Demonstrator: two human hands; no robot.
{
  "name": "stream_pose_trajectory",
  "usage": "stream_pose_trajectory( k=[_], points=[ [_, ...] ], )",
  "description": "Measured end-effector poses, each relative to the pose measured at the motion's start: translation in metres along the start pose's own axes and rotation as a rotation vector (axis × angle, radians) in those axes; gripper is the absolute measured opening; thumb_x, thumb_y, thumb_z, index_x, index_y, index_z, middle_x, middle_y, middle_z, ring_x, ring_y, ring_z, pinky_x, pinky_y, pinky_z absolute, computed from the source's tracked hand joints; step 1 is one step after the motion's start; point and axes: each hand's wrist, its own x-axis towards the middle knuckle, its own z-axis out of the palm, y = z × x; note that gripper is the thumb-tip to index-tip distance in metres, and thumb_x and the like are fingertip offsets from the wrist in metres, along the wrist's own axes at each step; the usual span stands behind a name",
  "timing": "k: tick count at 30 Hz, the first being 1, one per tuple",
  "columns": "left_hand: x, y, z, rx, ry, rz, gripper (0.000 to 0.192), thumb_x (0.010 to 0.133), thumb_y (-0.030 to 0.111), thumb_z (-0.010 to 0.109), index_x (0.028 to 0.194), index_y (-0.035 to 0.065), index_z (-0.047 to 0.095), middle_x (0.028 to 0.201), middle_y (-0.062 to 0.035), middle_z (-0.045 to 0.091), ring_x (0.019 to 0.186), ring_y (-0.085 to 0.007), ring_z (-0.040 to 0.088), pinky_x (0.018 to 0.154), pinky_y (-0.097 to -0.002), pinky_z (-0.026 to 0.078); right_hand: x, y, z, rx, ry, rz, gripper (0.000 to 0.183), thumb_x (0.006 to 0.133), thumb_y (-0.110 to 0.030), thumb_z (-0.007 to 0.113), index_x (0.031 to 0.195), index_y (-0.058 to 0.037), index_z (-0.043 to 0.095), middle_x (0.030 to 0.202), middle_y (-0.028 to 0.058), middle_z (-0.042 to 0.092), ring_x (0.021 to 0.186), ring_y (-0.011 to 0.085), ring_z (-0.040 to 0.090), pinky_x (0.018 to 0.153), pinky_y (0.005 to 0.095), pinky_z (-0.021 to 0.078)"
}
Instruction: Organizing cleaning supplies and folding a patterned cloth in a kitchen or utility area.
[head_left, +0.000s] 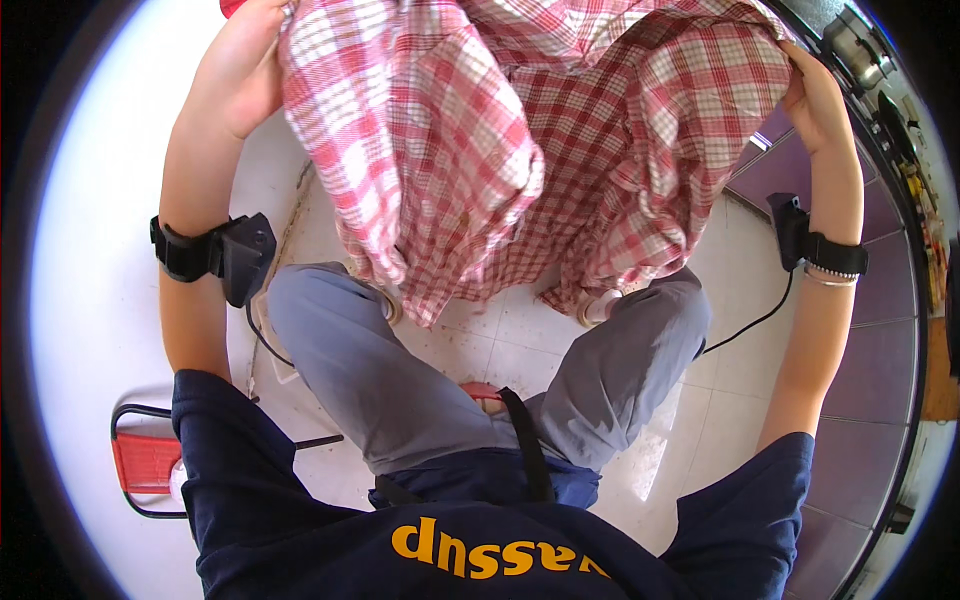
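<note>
A red-and-white plaid shirt (570, 150) hangs spread between my hands, its two sleeves dangling over the floor before my knees. At the upper left, my left hand (259, 71) grips the cloth by its edge; the fingertips are partly hidden at the picture's rim. My right hand (814, 94) holds the shirt's other side at the upper right, the fingers mostly behind the fabric. The top of the shirt runs out of view.
Purple-fronted cabinets (862, 360) line the right side, with a steel pot (859, 49) on the counter. A red chair with a black frame (146, 461) stands at lower left beside a white wall (90, 262). Tiled floor (517, 330) lies below.
</note>
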Motion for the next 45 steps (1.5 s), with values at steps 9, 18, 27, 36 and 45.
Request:
stream_pose_trajectory(
  k=[9, 18, 27, 36, 45],
  points=[
    [-0.008, -0.032, 0.062, -0.12, -0.169, 0.126, 0.029, 0.085, 0.013, 0.039, 0.108, -0.0037, 0.044, 0.105, -0.0148, 0.052, 0.093, -0.0202, 0.052, 0.083, -0.0313, 0.041, -0.082, -0.017, 0.123, 0.4, -0.293, -0.093, 0.02, 0.084, -0.012, 0.036, 0.089, -0.0006, 0.051, 0.081, 0.0057, 0.056, 0.072, 0.0138, 0.054, 0.066, 0.0256, 0.0447],
    [0.006, -0.087, 0.042, 0.128, 0.062, 0.309, 0.021, 0.082, 0.011, 0.043, 0.096, -0.0017, 0.053, 0.087, -0.005, 0.058, 0.079, -0.0112, 0.054, 0.074, -0.0257, 0.042, -0.078, -0.002, 0.096, 0.535, -0.33, -0.073, 0.03, 0.084, -0.007, 0.036, 0.109, 0.0069, 0.044, 0.105, 0.0147, 0.052, 0.093, 0.02, 0.053, 0.081, 0.0309, 0.0438],
    [-0.012, -0.089, 0.085, 0.453, -0.231, 0.447, 0.053, 0.07, 0.021, 0.065, 0.11, -0.0022, 0.039, 0.104, -0.0083, 0.05, 0.096, -0.013, 0.047, 0.084, -0.0256, 0.036, -0.11, -0.025, 0.14, 0.646, -0.435, 0.066, 0.021, 0.085, -0.012, 0.036, 0.099, 0.0002, 0.047, 0.087, 0.0078, 0.056, 0.074, 0.0153, 0.055, 0.068, 0.0267, 0.0459],
    [-0.021, -0.078, 0.08, 0.436, -0.099, 0.341, 0.022, 0.057, -0.004, 0.045, 0.078, -0.0043, 0.054, 0.072, -0.0061, 0.058, 0.069, -0.0113, 0.054, 0.066, -0.0209, 0.041, -0.126, -0.026, 0.153, 0.285, -0.69, -0.142, 0.022, 0.081, -0.007, 0.047, 0.102, -0.0007, 0.045, 0.08, 0.0026, 0.053, 0.071, 0.0096, 0.051, 0.063, 0.0186, 0.0402],
    [-0.02, -0.061, 0.047, 0.084, 0.004, 0.44, 0.024, 0.082, 0.016, 0.043, 0.097, -0.0013, 0.05, 0.09, -0.0062, 0.056, 0.08, -0.0132, 0.054, 0.073, -0.0245, 0.042, -0.125, -0.001, 0.138, -0.261, -0.592, -0.553, 0.034, 0.08, -0.012, 0.052, 0.109, 0.0045, 0.046, 0.102, 0.0118, 0.054, 0.09, 0.0134, 0.053, 0.078, 0.0257, 0.043]
  ],
)
